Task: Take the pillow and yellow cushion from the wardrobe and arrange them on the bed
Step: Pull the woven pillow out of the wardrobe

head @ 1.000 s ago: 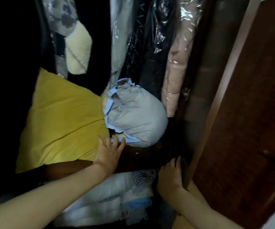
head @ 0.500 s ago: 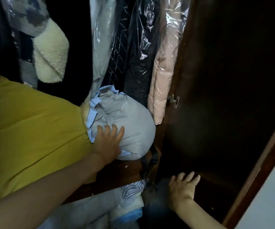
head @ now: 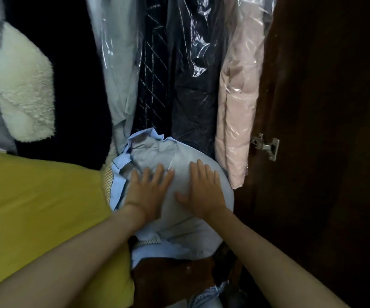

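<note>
A grey pillow (head: 179, 230) with a light blue trim lies bunched on the wardrobe shelf, under the hanging clothes. Both my hands rest flat on its top, fingers spread: my left hand (head: 148, 192) on its left half, my right hand (head: 204, 192) on its right half. Neither hand has closed around the fabric. The yellow cushion (head: 42, 214) lies on the same shelf at the left, touching the pillow, with my left forearm crossing over its lower corner.
Clothes in clear plastic covers hang right above the pillow: a pale blue garment (head: 122, 74), a dark one (head: 193, 85), a pink one (head: 237, 107). A white fleece piece (head: 22, 96) hangs at the left. The dark wardrobe side with a hinge (head: 266, 145) stands close at the right.
My right hand has come up from the low wardrobe edge onto the pillow. My left hand slid further up the pillow. The view moved closer to the shelf.
</note>
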`<state>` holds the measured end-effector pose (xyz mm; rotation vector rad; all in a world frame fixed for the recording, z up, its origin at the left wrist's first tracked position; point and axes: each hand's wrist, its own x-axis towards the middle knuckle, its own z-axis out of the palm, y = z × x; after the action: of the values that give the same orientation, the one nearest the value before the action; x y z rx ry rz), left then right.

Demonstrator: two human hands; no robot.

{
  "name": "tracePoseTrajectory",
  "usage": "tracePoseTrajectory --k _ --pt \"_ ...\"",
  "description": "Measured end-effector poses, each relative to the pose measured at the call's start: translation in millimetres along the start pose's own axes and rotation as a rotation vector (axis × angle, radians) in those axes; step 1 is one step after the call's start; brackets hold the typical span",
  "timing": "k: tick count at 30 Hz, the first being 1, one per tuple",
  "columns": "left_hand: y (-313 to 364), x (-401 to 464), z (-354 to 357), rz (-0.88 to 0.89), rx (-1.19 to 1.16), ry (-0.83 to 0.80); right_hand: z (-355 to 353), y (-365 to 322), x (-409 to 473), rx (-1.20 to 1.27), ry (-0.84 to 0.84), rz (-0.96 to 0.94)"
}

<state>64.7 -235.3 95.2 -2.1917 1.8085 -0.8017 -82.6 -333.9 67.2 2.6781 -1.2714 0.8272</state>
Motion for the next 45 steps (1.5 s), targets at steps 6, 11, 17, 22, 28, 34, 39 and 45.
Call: tracePoseTrajectory --k 6,11,17,22,28,34,39,45 --pt "12 35 38 0.044 -0.179 -0.252 54 12 34 0.022 0.149 -0.016" --pt "1 33 41 0.077 -0.181 -0.234 76 16 39 0.019 0.221 -0.012" --pt "-67 19 22 -0.294 -0.103 0.244 76 16 35 0.004 0.203 0.001" --pt "-83 9 29 -0.484 0.021 0.013 65 13 30 -0.042 0.133 0.009" --pt "-90 8 20 -0.503 -0.327 -0.119 38 12 27 -0.117 -0.027 -0.008" --pt "-61 -24 5 -0.340 -0.163 0.010 -6 -23 7 -0.152 0.086 -0.284" --pt "-44 -43 -3 -0.287 -0.028 0.124 -38 -83 9 -0.182 0.238 -0.596" --pt "-35 -84 -27 -0.130 -0.102 0.214 -68 -107 49 -0.494 0.103 -0.750"
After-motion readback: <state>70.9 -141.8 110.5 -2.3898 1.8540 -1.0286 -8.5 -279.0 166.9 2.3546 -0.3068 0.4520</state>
